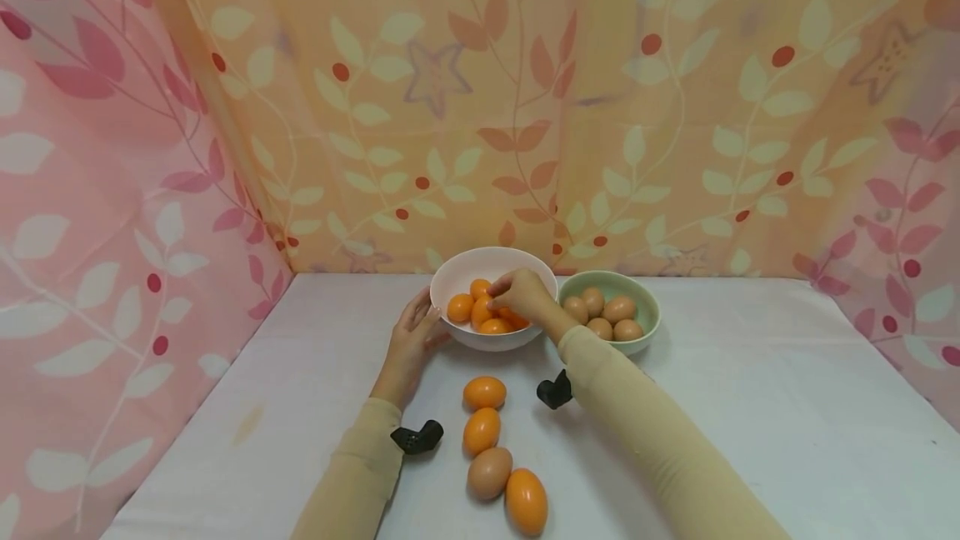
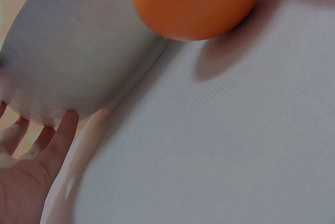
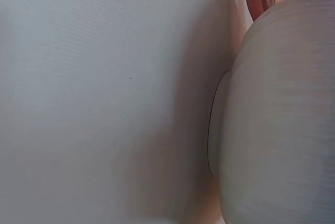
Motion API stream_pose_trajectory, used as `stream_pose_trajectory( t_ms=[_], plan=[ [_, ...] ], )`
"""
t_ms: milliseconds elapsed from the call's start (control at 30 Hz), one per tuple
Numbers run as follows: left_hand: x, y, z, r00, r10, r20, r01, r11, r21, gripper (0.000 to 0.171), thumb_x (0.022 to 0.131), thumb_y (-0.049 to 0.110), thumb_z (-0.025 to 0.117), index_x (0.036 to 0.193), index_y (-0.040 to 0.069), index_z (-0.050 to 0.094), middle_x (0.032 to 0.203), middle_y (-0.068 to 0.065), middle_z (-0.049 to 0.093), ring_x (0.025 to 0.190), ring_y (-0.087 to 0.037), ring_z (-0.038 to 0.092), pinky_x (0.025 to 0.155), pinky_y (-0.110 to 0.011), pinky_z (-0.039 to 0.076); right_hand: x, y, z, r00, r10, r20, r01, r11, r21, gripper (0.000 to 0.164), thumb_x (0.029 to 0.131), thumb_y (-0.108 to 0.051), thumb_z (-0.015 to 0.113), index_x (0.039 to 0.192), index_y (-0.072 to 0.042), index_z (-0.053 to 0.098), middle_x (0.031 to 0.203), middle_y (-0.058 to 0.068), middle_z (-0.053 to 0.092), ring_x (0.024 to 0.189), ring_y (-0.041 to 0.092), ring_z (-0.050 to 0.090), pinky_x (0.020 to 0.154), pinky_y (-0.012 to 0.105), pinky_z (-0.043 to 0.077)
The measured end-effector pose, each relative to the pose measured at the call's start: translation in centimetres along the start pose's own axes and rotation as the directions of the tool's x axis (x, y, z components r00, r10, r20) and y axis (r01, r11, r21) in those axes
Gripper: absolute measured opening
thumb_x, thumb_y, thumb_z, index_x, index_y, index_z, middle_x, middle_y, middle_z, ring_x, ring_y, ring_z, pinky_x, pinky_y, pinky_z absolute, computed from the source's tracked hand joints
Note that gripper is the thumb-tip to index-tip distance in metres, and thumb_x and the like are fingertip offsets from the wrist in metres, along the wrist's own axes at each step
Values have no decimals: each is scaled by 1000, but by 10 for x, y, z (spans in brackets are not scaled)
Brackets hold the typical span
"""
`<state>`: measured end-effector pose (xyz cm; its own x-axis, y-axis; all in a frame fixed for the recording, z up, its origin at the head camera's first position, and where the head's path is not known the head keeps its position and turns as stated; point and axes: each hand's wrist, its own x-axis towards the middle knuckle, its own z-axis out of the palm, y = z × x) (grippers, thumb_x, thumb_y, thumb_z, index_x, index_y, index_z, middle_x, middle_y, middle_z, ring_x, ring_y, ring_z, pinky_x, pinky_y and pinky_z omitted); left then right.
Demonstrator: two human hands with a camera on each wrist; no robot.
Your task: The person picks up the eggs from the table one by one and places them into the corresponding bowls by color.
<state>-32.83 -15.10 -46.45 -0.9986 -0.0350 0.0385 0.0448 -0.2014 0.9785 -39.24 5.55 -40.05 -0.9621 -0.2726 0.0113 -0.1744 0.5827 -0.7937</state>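
Observation:
My left hand rests against the left side of a white bowl, its fairly straight fingers touching the outer wall. In the left wrist view those fingers lie along the bowl's underside. Several orange eggs sit in the white bowl. My right hand reaches in over its right rim, fingers bent down among the orange eggs; the hand covers part of them, and I cannot tell whether it grips one. The right wrist view shows the bowl's outside, with the right hand out of frame.
A green bowl with several brown eggs stands right of the white bowl, behind the right forearm. Between the forearms, orange eggs and one brown egg form a line on the white-covered table. A patterned curtain hangs behind.

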Motion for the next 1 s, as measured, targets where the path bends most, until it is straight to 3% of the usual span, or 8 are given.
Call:
stream_pose_trajectory(
  t_ms=[133, 367, 533, 733, 1000],
  plan=[
    [0, 0, -1, 1000, -1, -1, 1, 1000, -2, 57, 102, 24, 55, 154, 22, 34, 164, -4, 29, 144, -26, 40, 109, -49, 47, -3, -2, 1, 1000, -4, -23, 5, 999, 34, 28, 86, -9, 75, 113, -4, 74, 112, 12, 75, 106, 24, 65, 95, 30, 57],
    [-1, -2, -1, 1000, -10, -3, 10, 1000, 1, 57, 102, 24, 56, 154, 23, 35, 164, -4, 29, 145, -28, 39, 110, -50, 46, -21, -6, -6, 996, -27, -91, 50, 963, 264, 28, 90, -10, 72, 117, -4, 72, 117, 12, 74, 114, 25, 67, 102, 35, 53],
    [-2, 0, 1, 1000, 0, -7, 0, 1000, 6, 56, 102, 24, 56, 153, 23, 36, 163, -3, 30, 144, -27, 40, 109, -48, 48, -49, -11, -15, 995, -88, -39, 96, 945, 312, 32, 88, -12, 75, 118, -1, 71, 116, 14, 73, 112, 24, 68, 96, 31, 56],
    [0, -1, 0, 1000, 0, -2, 0, 1000, 2, 55, 101, 23, 56, 153, 23, 37, 163, -2, 31, 143, -26, 41, 107, -47, 49, -83, -5, -21, 997, -66, 35, 51, 945, 323, 37, 87, -18, 77, 120, -3, 70, 117, 11, 74, 111, 17, 68, 99, 30, 55],
    [-2, 2, 1, 1000, 3, 9, -3, 1000, -20, 56, 102, 23, 55, 154, 20, 34, 163, -5, 30, 144, -27, 40, 111, -50, 45, -107, 5, -22, 990, -98, 102, 56, 935, 350, 39, 87, -18, 76, 121, -2, 69, 122, 15, 71, 110, 17, 69, 98, 31, 56]
  ],
)
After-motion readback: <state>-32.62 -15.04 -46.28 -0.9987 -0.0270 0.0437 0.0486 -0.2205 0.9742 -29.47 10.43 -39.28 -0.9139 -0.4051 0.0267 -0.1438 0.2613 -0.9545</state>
